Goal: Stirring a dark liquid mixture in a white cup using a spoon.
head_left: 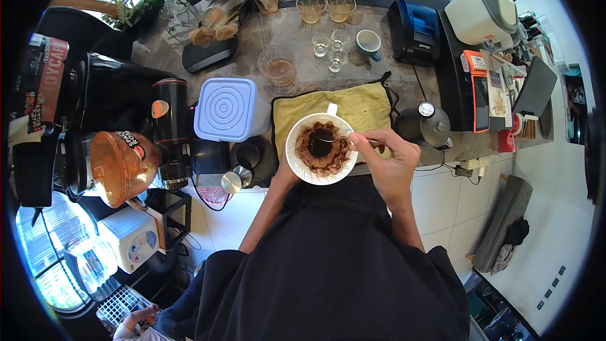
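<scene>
Close to my body, a white coffee dripper [294, 158] with a handle is tipped so its inside faces up. Dark coffee grounds [322, 145] coat its inner wall and pool at the bottom. My left hand [285, 174] grips the dripper from its lower left side, with most fingers hidden behind it. At the right rim, my right hand [392, 161] pinches a thin metal spoon [333, 139], whose end reaches into the grounds. Beneath and beyond the dripper lies a yellow cloth [360, 102] with a black edge, on the counter.
Left of the cloth stands a tub with a lavender lid [225, 109], near an orange grinder hopper [123, 167]. Several glasses, including a ribbed one [276, 66], and a teal cup [368, 43] stand behind. A kettle [426, 126] is right. Another person's hand [144, 316] shows lower left.
</scene>
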`<state>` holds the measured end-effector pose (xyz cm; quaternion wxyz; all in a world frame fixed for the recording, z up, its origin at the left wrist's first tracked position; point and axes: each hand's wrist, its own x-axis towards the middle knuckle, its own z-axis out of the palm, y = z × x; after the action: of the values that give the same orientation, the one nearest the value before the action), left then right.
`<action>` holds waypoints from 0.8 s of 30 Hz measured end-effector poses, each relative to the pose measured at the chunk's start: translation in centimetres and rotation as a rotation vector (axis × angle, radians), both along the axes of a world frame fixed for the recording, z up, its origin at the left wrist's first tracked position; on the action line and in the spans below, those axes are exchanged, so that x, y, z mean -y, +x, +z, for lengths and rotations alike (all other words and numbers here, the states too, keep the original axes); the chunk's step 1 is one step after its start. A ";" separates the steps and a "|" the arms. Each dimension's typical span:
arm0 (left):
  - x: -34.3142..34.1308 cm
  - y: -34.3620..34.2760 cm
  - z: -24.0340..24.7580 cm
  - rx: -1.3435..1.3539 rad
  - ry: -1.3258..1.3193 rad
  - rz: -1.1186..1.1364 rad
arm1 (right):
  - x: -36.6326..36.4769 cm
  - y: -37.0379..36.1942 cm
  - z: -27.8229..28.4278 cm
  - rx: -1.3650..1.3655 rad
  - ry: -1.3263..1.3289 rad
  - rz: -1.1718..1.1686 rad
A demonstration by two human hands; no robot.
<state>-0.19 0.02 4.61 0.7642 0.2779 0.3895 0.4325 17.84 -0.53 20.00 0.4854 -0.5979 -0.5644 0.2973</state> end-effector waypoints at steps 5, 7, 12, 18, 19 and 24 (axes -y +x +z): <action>-0.2 -0.1 -0.2 -0.021 0.035 -0.033 | 0.3 0.5 0.5 0.012 -0.078 0.067; 0.0 0.0 0.5 0.048 -0.020 -0.017 | 0.3 0.3 0.2 0.016 -0.099 0.101; -0.3 0.1 0.4 0.068 -0.104 0.010 | -0.1 -0.2 -0.9 0.082 -0.043 0.065; 0.0 0.0 -0.6 0.002 0.002 -0.008 | 0.2 0.6 0.6 0.064 -0.022 0.134; 0.0 0.0 -0.3 -0.016 0.024 -0.011 | 0.2 0.7 0.6 0.064 -0.022 0.133; -0.2 0.1 0.5 0.039 -0.026 0.005 | -0.3 0.1 -0.2 0.075 -0.099 0.185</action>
<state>-0.04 0.17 5.07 0.7740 0.2586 0.3810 0.4346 17.96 -0.26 19.83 0.4043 -0.5773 -0.6193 0.3459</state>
